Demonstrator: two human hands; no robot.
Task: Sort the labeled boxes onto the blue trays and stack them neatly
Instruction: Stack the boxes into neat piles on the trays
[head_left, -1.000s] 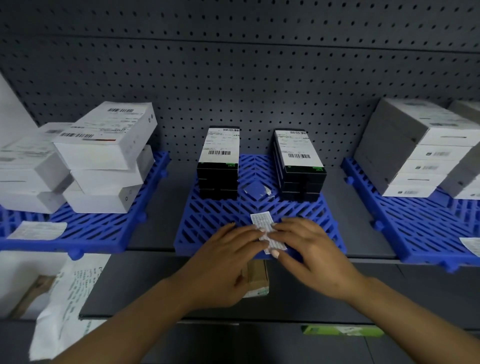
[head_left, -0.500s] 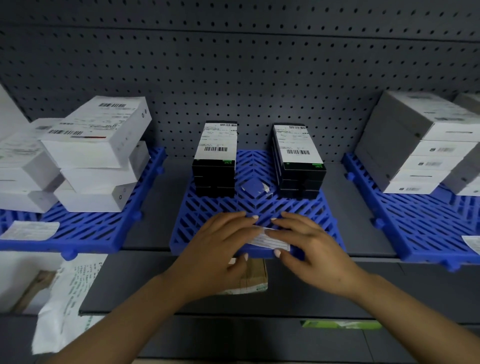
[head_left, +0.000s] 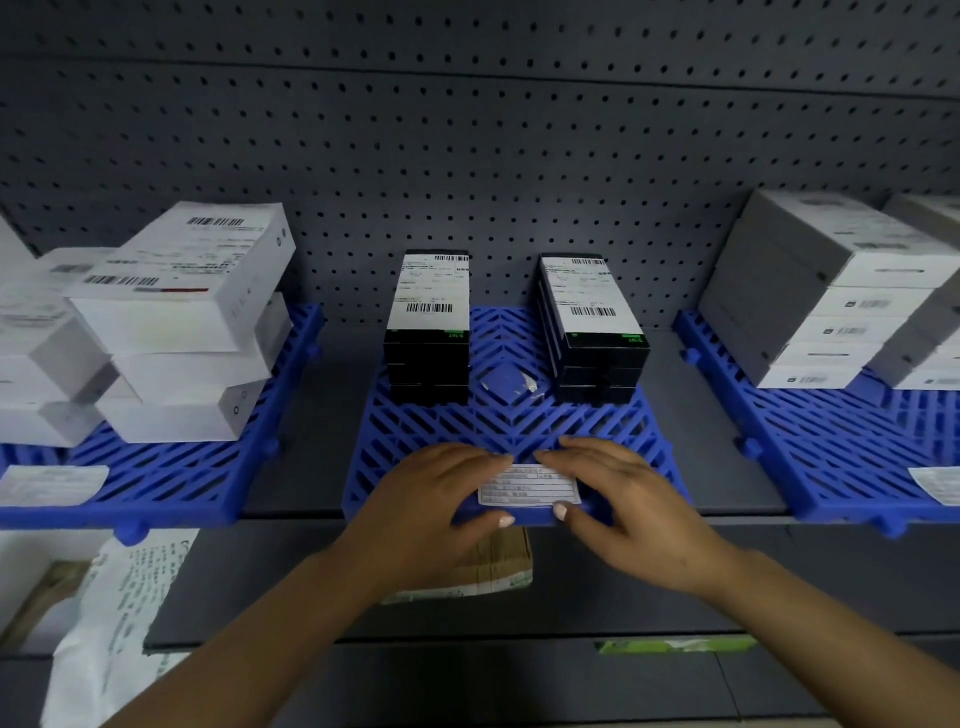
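Two stacks of black labeled boxes (head_left: 427, 332) (head_left: 592, 322) stand at the back of the middle blue tray (head_left: 519, 426). A small white paper label (head_left: 530, 486) lies flat on that tray's front edge. My left hand (head_left: 436, 499) holds the label's left end, fingers on top and thumb at the lower corner. My right hand (head_left: 623, 499) holds the right end the same way. White boxes (head_left: 176, 291) are piled unevenly on the left blue tray (head_left: 171, 467). A neater stack of pale boxes (head_left: 831, 291) sits on the right blue tray (head_left: 831, 441).
A torn scrap (head_left: 506, 382) lies between the black stacks. Paper labels rest on the left tray (head_left: 52, 483) and the right tray (head_left: 940, 483). A cardboard packet (head_left: 493, 566) lies on the lower shelf under my hands, and a white printed bag (head_left: 119, 597) hangs at lower left. Pegboard backs the shelf.
The label, first held tilted above the tray, has been turned lengthwise and laid flat along the tray's front edge. Both hands have spread slightly apart to its ends.
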